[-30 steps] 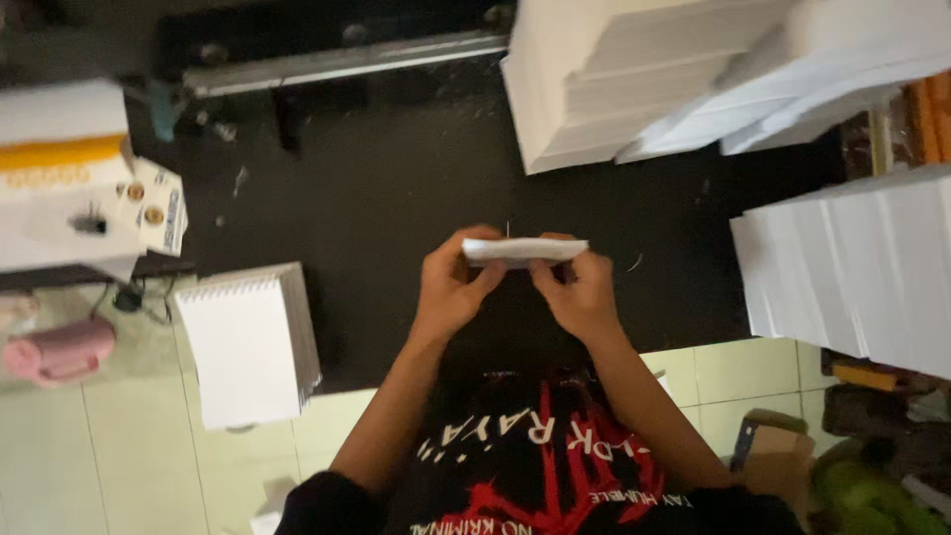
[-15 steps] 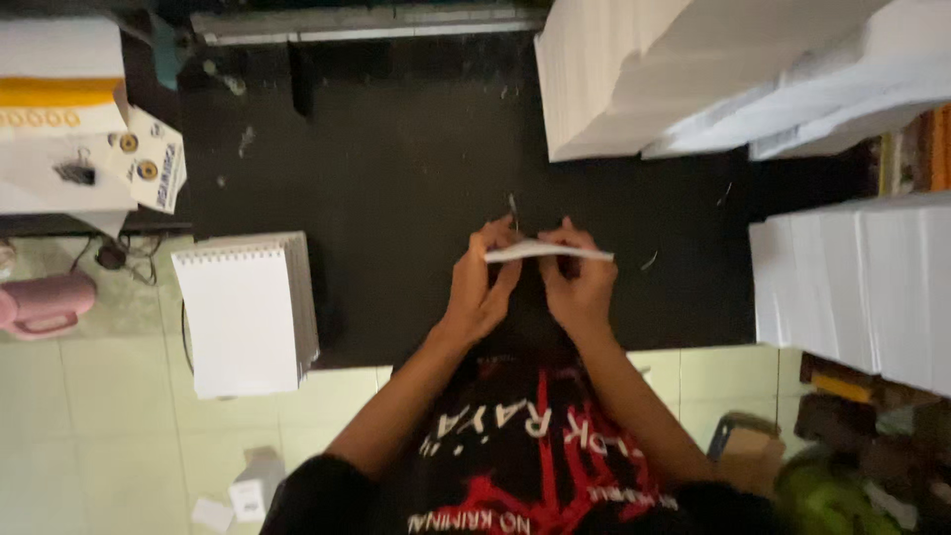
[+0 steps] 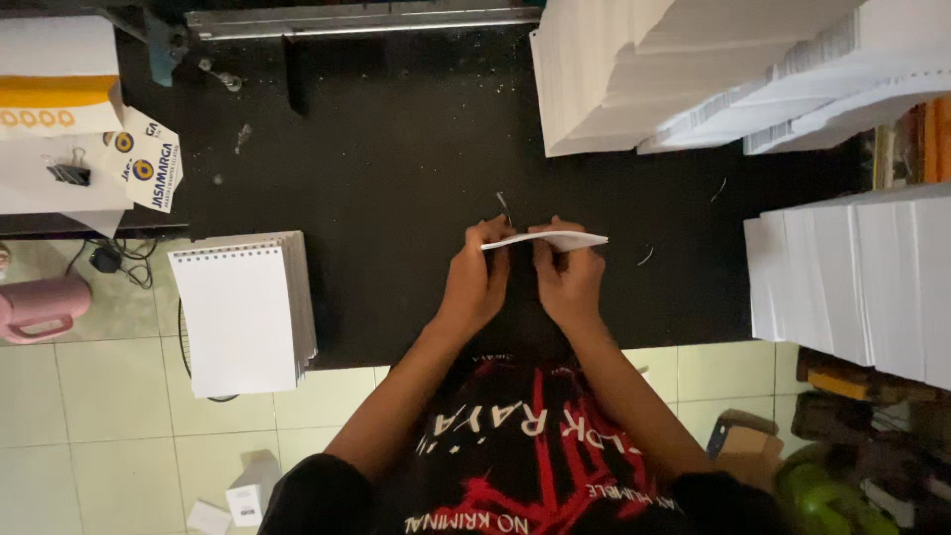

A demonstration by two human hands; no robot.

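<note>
While both sets of fingers (image 3: 500, 236) pinch it from below, a thin white sheaf of paper (image 3: 545, 240) is held edge-on over the black desk (image 3: 396, 178). The left hand (image 3: 475, 287) grips its left end, the right hand (image 3: 567, 282) its middle. At nine o'clock from the hands, a spiral-bound white pad stack (image 3: 243, 312) overhangs the desk edge. Tall white paper stacks (image 3: 634, 69) stand at one o'clock, more paper (image 3: 852, 282) at three o'clock.
</note>
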